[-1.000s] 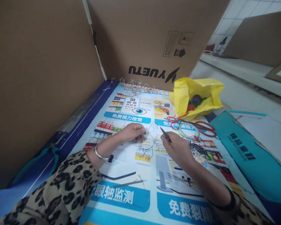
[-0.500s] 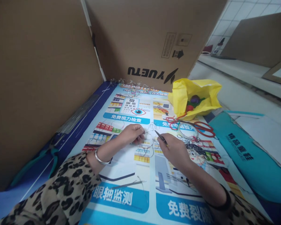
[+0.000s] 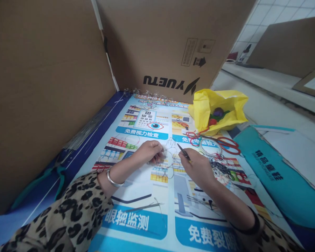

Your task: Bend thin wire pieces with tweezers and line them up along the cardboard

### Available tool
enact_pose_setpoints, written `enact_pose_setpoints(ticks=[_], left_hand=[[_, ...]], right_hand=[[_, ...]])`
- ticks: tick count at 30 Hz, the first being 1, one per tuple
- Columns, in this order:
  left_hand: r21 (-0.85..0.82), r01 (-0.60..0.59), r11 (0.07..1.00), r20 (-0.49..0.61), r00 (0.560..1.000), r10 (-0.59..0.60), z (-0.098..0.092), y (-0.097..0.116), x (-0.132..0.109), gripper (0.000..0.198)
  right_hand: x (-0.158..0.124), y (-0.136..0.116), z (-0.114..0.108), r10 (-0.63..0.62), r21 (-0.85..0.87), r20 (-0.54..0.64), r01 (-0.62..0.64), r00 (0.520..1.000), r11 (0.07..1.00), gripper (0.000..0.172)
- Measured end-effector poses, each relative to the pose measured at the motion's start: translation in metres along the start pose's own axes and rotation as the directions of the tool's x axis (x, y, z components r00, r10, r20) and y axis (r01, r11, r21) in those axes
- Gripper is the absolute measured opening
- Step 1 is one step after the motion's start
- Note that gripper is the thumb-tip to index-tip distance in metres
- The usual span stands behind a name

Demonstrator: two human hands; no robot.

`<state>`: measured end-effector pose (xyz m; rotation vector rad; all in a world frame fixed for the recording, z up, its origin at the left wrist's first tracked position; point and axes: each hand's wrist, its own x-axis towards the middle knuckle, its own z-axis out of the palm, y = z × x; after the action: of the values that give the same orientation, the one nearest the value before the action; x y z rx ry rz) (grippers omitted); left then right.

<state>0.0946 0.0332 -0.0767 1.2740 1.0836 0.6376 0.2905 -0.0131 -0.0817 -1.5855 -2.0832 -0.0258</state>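
Note:
My left hand [image 3: 149,153] is closed in a pinch on a thin bent wire piece [image 3: 166,164] just above the printed poster [image 3: 136,220] that covers the table. My right hand [image 3: 196,165] is closed round a slim dark pointed tool [image 3: 183,151], whose tip points up and left toward the wire. The two hands are a few centimetres apart at the poster's middle. A silver bangle [image 3: 111,178] sits on my left wrist, and both arms wear leopard-print sleeves.
Cardboard walls [image 3: 47,87] stand at the left and back. A yellow bag [image 3: 220,106] holds coloured bits at the back right. Red-handled scissors [image 3: 229,143], a wire ring [image 3: 211,147] and dark wire parts lie to the right. Teal pliers [image 3: 52,175] lie left. Loose wires [image 3: 144,206] rest nearer me.
Both hands shifted slightly while working the wire; the tool tip swung a little left and back. Nothing was picked up or let go.

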Motion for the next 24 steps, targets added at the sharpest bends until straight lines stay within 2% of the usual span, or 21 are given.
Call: enact_pose_setpoints(ticks=[7, 14, 24], left_hand=[[-0.066, -0.021, 0.998, -0.016, 1.000, 0.020, -0.0018, -0.0032, 0.0013, 0.015], [-0.060, 0.000, 0.998, -0.028, 1.000, -0.002, -0.0010, -0.0023, 0.0021, 0.013], [-0.071, -0.001, 0.997, -0.003, 1.000, 0.001, -0.0007, -0.0030, 0.0020, 0.010]], right_hand=[[-0.0008, -0.0002, -0.0012, -0.044, -0.038, -0.007, 0.044, 0.999, 0.998, 0.023], [-0.0035, -0.0023, 0.0032, -0.087, -0.056, -0.031, 0.085, 0.996, 0.995, 0.020], [-0.0030, -0.0024, 0.0033, -0.073, -0.011, -0.050, 0.073, 0.996, 0.997, 0.019]])
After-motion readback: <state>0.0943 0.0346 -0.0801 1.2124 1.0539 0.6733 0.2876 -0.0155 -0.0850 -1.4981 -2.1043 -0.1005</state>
